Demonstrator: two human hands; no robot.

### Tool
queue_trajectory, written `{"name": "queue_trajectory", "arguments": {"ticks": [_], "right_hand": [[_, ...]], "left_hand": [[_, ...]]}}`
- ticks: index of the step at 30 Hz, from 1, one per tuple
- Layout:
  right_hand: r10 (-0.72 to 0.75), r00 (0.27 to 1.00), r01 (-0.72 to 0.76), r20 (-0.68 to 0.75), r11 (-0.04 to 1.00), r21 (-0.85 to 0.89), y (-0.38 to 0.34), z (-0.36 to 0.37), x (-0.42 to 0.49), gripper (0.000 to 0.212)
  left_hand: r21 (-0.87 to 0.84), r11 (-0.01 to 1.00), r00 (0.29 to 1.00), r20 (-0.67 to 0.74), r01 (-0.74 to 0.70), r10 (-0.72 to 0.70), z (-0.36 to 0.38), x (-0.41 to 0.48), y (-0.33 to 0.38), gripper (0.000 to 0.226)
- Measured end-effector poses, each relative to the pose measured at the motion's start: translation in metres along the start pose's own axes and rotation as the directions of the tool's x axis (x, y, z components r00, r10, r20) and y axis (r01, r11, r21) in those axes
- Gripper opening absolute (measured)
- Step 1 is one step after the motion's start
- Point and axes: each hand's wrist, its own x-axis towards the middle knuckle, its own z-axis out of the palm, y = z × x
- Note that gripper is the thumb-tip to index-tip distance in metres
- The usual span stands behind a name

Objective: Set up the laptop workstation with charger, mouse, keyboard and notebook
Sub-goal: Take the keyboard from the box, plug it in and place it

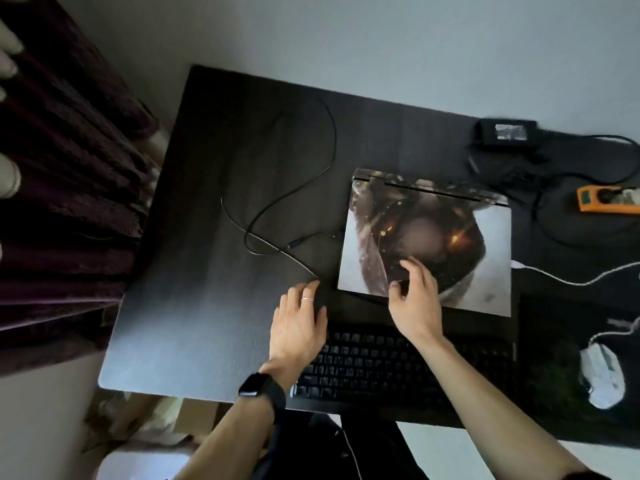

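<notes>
The closed laptop (pixel 429 237), its lid covered by a printed skin, is laid flat on the dark table (pixel 207 271), and its near edge is touched by the right hand (pixel 414 292) with fingers spread and nothing grasped. The left hand (pixel 298 323) is rested open at the left end of the black keyboard (pixel 391 365), just in front of the laptop. The charger brick (pixel 507 132) is placed at the far edge, and the white mouse (pixel 602 377) is set to the right.

Closed laptop (pixel 426 240) behind black keyboard (pixel 398 365)
</notes>
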Motion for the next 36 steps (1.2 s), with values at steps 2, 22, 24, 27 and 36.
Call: {"name": "queue_trajectory", "arguments": {"ticks": [2, 22, 24, 27, 36], "right_hand": [[0.128, 0.99, -0.126, -0.056, 0.991, 0.041, 0.034, -0.01, -0.042, 0.046], [0.496, 0.866, -0.499, 0.058, 0.853, 0.15, 0.198, -0.032, -0.193, 0.083], [0.469, 0.881, -0.473, 0.067, 0.867, 0.156, 0.205, -0.032, -0.197, 0.082], [0.445, 0.893, -0.45, 0.073, 0.872, 0.19, 0.216, -0.036, -0.203, 0.077], [0.395, 0.91, -0.413, 0.125, 0.89, 0.191, 0.242, -0.043, -0.199, 0.078]], "left_hand": [[0.013, 0.998, 0.995, 0.08, 0.055, -0.056, 0.004, -0.027, -0.001, 0.059], [0.311, 0.941, 0.938, 0.269, 0.132, -0.22, 0.025, -0.124, 0.013, 0.123], [0.327, 0.936, 0.94, 0.257, 0.132, -0.223, 0.027, -0.127, 0.017, 0.115], [0.368, 0.922, 0.945, 0.243, 0.119, -0.219, 0.026, -0.126, 0.022, 0.1], [0.343, 0.931, 0.95, 0.229, 0.126, -0.213, 0.037, -0.11, 0.041, 0.09]]}}
